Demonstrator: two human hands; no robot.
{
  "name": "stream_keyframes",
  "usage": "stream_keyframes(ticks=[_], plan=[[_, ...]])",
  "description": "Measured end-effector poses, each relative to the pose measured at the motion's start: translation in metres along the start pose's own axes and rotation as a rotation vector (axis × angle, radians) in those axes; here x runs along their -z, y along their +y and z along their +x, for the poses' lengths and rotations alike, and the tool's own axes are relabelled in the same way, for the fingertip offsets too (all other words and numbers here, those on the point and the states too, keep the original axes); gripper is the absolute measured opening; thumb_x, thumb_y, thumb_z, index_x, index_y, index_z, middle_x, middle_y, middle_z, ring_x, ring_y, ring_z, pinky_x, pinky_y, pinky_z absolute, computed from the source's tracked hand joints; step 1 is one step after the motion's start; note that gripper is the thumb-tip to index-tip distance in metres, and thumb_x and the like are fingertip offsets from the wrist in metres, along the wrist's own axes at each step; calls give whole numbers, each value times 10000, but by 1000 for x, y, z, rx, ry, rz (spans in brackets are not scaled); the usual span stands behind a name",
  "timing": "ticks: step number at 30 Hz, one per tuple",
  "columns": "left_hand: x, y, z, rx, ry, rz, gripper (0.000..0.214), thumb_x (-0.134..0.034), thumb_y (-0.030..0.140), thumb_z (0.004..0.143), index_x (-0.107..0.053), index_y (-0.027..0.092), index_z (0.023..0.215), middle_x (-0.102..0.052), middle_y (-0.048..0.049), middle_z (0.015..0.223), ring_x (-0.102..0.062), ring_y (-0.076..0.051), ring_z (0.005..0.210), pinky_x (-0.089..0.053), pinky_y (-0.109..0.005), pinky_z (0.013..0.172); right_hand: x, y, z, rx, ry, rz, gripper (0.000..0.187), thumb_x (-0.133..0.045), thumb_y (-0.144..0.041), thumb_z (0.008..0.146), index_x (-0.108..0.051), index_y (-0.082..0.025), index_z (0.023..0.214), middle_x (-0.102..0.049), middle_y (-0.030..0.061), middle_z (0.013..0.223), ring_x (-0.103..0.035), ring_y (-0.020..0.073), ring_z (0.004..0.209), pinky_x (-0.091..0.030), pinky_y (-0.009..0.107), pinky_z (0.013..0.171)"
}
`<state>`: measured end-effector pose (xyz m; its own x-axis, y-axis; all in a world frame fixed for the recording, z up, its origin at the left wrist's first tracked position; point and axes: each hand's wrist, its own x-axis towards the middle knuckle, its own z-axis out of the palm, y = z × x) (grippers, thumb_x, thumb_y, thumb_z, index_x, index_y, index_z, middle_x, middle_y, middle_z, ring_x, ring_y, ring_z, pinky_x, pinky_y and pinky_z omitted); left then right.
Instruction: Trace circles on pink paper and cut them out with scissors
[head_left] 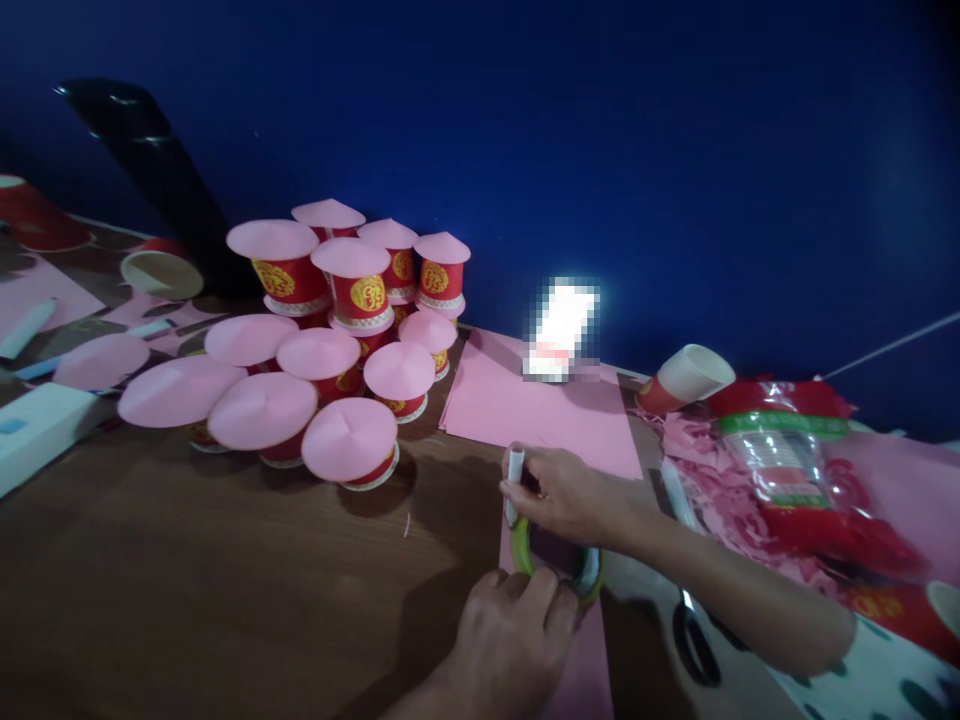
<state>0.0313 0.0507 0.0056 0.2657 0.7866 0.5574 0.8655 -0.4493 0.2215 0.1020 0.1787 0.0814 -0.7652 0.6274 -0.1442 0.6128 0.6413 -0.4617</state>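
Observation:
My left hand [514, 635] presses down on a green ring-shaped tape roll [559, 575] that lies on a sheet of pink paper [581, 660]. My right hand [566, 495] reaches in from the right and grips a white pen [514, 480], its tip down against the ring's left edge. Both hands have their fingers curled. The lower part of the ring is hidden under my left hand.
A pile of red paper cups with pink cone lids [330, 340] stands at the centre left. Another pink sheet [536, 405] lies behind my hands. Black scissors [694, 625], pink paper scraps [709, 480], a plastic packet [780, 455] and a tipped cup [686, 380] sit on the right.

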Motion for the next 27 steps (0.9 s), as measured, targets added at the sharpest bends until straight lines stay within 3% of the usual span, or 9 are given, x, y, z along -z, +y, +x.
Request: stream_keyframes(ticks=[7,27], plan=[[-1,0,0,4,9,3,143,-551,257,771,-443,195,700,-468,30,589,-460,-117,462,-273,-277,435,5,-6,2,-37,-94,-50,154,-452,-244,824,-548,-153,746,-568,18,685,-490,107,581,-296,218,545],[-2,0,-1,11,6,4,143,-563,250,758,-444,202,696,-475,34,578,-457,-123,446,-261,-284,429,3,-3,4,30,-104,-68,142,-455,-254,824,-546,-158,774,-590,25,724,-509,120,633,-304,221,581]])
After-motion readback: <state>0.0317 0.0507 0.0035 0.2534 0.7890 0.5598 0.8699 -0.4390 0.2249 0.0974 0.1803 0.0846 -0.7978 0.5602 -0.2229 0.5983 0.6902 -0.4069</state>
